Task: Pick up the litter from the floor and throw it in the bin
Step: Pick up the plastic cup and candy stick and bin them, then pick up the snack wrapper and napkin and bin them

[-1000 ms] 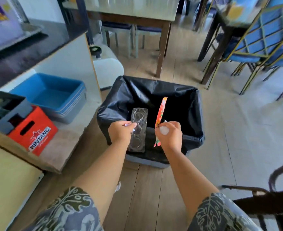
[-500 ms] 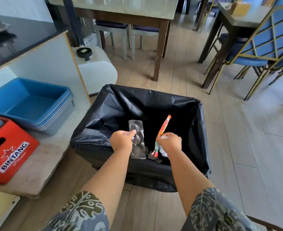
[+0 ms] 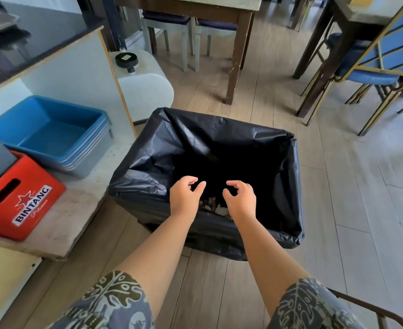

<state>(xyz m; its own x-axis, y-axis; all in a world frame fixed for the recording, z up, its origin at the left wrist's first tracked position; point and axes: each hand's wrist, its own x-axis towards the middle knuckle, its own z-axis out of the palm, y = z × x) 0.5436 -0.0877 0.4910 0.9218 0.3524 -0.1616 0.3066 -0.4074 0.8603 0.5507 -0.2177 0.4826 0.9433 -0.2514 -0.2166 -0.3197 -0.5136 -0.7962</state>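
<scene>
**Hands empty over the bin**

Fingers [image 3: 197, 185] of the left hand [image 3: 185, 197] are loosely curled and spread, holding nothing; the right hand [image 3: 241, 198] is the same, thumb and fingers parted with nothing between them. Both hang over the near edge of the bin [image 3: 290, 186], at centre frame, lined with a black bag. Pale scraps of litter [image 3: 216, 206] show deep inside, between the two wrists.

The drop looks done, so this round of the task seems at its close. The next move would call for pulling both hands clear of the liner and scanning the floor [image 3: 373, 198] for more litter; none shows on the boards in view.
</scene>
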